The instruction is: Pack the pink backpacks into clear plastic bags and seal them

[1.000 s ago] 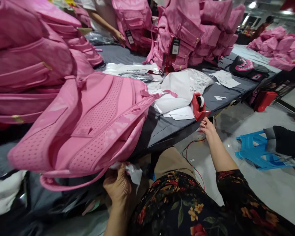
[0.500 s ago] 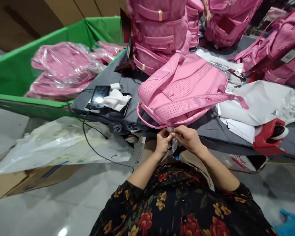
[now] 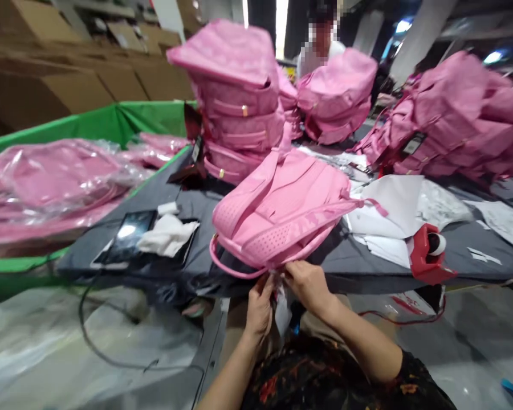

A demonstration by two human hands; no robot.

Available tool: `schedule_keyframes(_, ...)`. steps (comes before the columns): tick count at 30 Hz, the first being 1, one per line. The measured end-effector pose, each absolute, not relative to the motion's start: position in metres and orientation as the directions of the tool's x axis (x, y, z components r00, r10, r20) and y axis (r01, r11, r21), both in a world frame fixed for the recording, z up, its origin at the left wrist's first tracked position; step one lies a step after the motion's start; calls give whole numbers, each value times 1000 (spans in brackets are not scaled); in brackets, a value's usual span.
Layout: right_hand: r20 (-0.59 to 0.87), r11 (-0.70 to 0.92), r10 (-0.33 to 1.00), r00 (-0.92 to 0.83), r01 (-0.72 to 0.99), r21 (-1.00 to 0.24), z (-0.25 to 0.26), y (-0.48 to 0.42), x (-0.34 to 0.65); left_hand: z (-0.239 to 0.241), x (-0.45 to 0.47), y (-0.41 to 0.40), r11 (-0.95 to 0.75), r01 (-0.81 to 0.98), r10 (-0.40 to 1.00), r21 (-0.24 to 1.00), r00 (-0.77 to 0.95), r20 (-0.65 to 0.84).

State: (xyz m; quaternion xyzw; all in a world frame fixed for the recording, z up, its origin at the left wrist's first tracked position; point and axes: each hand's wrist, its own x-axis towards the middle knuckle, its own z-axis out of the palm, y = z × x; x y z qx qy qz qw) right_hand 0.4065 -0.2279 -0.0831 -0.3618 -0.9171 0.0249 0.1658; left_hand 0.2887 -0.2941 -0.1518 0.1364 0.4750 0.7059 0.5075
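A pink backpack point(image 3: 277, 210) lies with its straps up at the table's near edge, its rounded pink loop point(image 3: 226, 267) bent toward me. From its near edge a whitish, clear-looking tag point(image 3: 283, 313) hangs down between my hands. My left hand point(image 3: 260, 304) is closed at the top of that tag, thumb and fingers pinched. On the other side, my right hand point(image 3: 310, 286) is closed against the near edge of the backpack, and its fingertips hide what they pinch.
Stacked pink backpacks point(image 3: 239, 108) stand behind, with a heap of more point(image 3: 457, 125) at right. A green-sided bin point(image 3: 89, 126) holds plastic-wrapped bags. A tablet point(image 3: 132, 230), white cloth point(image 3: 167, 234), red tape dispenser point(image 3: 425, 259) and white papers point(image 3: 387, 250) lie about. A person point(image 3: 325, 51) stands behind.
My view has tilted up, bringing the far room and a person into sight. Both hands stay at the backpack's near edge; the left has dropped slightly below the right, and more of the tag shows.
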Motion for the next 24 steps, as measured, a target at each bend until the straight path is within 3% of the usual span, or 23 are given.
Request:
schedule_keyframes(6,142,565,786,-601,606,-561,-96,-221,412,-162,291,-290,-15,-683,826,730,-420,-376)
schedule_keyframes(11,9,309,823,-568,435,-846,-102,-216,403,-153,281,-291,57,-536,805,842,-474,-356)
schedule_keyframes(16,-103,200,821,-562,451,-870,-102,-213,400,-146,274,-289,95,-467,823,879,-461,-333)
schedule_keyframes(21,-46,160,907,-419,442,-883,-103,-225,403,-143,277,-287,48,-502,805,863,-492,-331)
schedule_keyframes(24,-161,46,818,-552,341,-939,-100,-228,406,-144,277,-286,38,-582,836,812,-427,-345)
